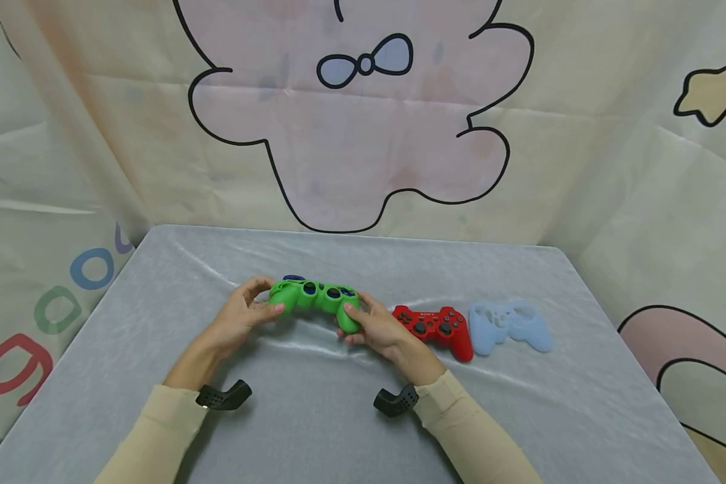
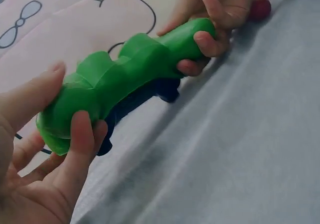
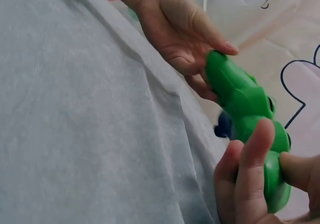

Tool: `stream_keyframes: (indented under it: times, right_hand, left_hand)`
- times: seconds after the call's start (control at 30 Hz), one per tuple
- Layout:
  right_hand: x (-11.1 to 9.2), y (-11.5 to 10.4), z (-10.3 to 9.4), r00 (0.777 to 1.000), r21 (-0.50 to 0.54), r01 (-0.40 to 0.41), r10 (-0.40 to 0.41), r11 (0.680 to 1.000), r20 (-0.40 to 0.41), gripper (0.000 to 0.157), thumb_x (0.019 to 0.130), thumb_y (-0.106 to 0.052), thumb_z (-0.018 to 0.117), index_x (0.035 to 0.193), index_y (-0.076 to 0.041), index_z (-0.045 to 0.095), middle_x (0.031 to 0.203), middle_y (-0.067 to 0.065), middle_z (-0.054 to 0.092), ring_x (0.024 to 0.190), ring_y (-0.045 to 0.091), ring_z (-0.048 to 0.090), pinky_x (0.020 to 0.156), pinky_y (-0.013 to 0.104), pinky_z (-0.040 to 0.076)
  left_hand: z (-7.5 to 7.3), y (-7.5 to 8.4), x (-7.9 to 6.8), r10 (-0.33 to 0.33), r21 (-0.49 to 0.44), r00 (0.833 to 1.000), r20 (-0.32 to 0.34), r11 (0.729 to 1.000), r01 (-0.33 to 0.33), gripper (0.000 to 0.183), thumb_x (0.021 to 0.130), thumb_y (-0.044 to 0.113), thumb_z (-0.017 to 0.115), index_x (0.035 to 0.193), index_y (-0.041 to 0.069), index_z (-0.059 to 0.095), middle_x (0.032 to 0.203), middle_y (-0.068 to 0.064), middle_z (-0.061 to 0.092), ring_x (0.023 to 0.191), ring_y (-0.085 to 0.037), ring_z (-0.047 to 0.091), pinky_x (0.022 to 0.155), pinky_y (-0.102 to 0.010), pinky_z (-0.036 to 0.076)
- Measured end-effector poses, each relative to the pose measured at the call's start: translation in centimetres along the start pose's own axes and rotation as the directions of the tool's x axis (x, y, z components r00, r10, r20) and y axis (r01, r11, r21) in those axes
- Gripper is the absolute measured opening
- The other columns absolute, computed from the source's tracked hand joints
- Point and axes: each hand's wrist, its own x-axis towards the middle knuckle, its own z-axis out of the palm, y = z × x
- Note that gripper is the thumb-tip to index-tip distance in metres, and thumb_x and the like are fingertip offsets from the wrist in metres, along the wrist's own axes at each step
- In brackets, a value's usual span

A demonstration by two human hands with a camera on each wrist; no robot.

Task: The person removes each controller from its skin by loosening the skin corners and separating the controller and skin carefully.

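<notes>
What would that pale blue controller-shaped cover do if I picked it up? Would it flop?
The pale blue cover might bend or flop, since it looks thin and hollow. It's probably light, with openings cut through it. It likely won't roll, because it lies flat on the table.

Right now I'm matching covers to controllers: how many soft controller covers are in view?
2: the bright green rubbery cover on the dark-blue game controller held by the left hand and right hand; and the translucent pale-blue cover right of the red plastic controller.
</notes>
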Motion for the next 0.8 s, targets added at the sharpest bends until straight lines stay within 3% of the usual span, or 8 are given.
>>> stream_keyframes:
  times: [0.13, 0.4, 0.53, 0.67, 0.8]
  right_hand:
    - [0.01, -0.02, 0.13, 1.000, 0.058, -0.014, 0.015, 0.998, -0.013, 0.058, 0.109, -0.020, 0.045, 0.160, -0.011, 0.018, 0.107, 0.011, 0.065, 0.074, 0.014, 0.067, 0.061, 0.019, 0.054]
    - [0.11, 0.04, 0.12, 0.999, 0.048, -0.028, 0.028, 0.998, -0.014, 0.059, 0.109, -0.019, 0.046, 0.160, -0.013, 0.017, 0.106, 0.010, 0.066, 0.073, 0.012, 0.067, 0.060, 0.019, 0.054]
    - [0.14, 0.04, 0.10, 0.999, 0.034, -0.032, 0.033, 0.999, -0.015, 0.061, 0.109, -0.021, 0.047, 0.160, -0.012, 0.016, 0.106, 0.009, 0.065, 0.073, 0.011, 0.066, 0.060, 0.018, 0.053]
    - [0.12, 0.02, 0.11, 0.999, 0.031, -0.033, 0.033, 0.999, -0.005, 0.058, 0.109, -0.022, 0.046, 0.160, -0.012, 0.019, 0.107, 0.009, 0.064, 0.073, 0.010, 0.066, 0.061, 0.018, 0.053]
    - [0.12, 0.03, 0.05, 0.999, 0.041, -0.034, 0.034, 0.999, 0.001, 0.056, 0.109, -0.022, 0.045, 0.159, -0.011, 0.022, 0.106, 0.009, 0.063, 0.073, 0.010, 0.065, 0.061, 0.018, 0.053]
  left_hand:
    - [0.01, 0.35, -0.06, 0.001, -0.002, 1.000, -0.020, 1.000, -0.001, 0.065, 0.095, 0.000, 0.064, 0.153, -0.004, 0.034, 0.158, -0.024, 0.032, 0.095, -0.005, 0.068, 0.087, -0.020, 0.056]
    - [-0.06, 0.07, 0.01, -0.031, 0.011, 0.999, -0.038, 0.999, 0.032, 0.068, 0.095, 0.004, 0.066, 0.153, -0.006, 0.031, 0.158, -0.026, 0.030, 0.097, 0.000, 0.064, 0.085, -0.019, 0.055]
    - [-0.12, -0.13, -0.10, -0.031, 0.008, 0.999, -0.025, 0.999, 0.032, 0.059, 0.093, 0.001, 0.067, 0.144, -0.002, 0.038, 0.154, -0.021, 0.033, 0.097, -0.001, 0.063, 0.083, -0.017, 0.053]
    - [-0.03, 0.06, -0.21, 0.022, -0.014, 1.000, -0.008, 1.000, -0.022, 0.039, 0.091, -0.001, 0.070, 0.123, 0.010, 0.050, 0.139, -0.008, 0.041, 0.090, -0.003, 0.065, 0.080, -0.017, 0.052]
    - [0.11, 0.23, -0.19, 0.064, -0.010, 0.998, -0.002, 0.998, -0.064, 0.032, 0.090, -0.001, 0.070, 0.111, 0.017, 0.054, 0.125, -0.002, 0.045, 0.084, -0.004, 0.067, 0.077, -0.018, 0.052]
